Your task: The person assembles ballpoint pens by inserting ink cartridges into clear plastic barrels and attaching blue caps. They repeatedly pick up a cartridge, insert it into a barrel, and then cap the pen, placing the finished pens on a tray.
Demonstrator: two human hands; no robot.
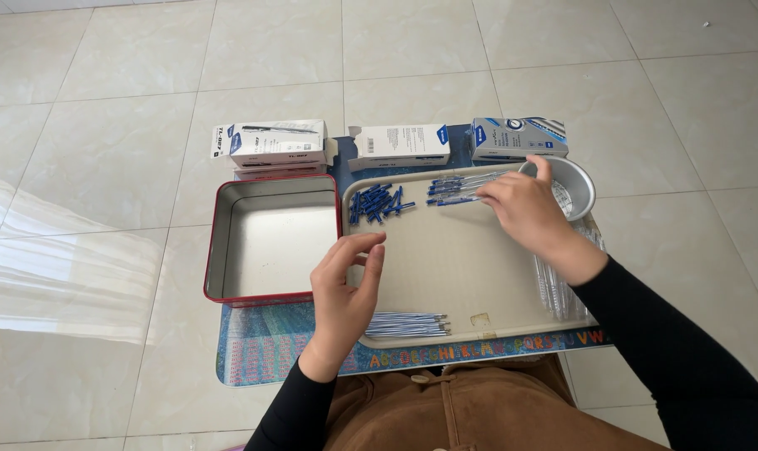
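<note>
Head camera view, looking down: a beige tray (454, 267) is seen at the centre of the frame, set on a small table (262, 351) with a colourful alphabet mat, over a pale tiled floor (103, 125). The right hand (525, 209) is laid over the tray's upper right corner, fingers loosely spread, fingertips touching a row of blue pen parts (454, 190); whether one is pinched cannot be told. Just beside that hand a small metal bowl (578, 179) is placed. The left hand (345, 280) is held above the tray's left edge, fingers curled and apart, gripping nothing. A heap of blue caps (377, 203) is piled in the tray's upper left, and a bundle of thin refills (408, 324) is laid along its lower edge. An empty red-rimmed tin (270, 238) is set left of the tray. Three pen boxes (396, 144) are lined up across the upper middle. Clear pen barrels (559, 288) are stacked at the tray's right side.
</note>
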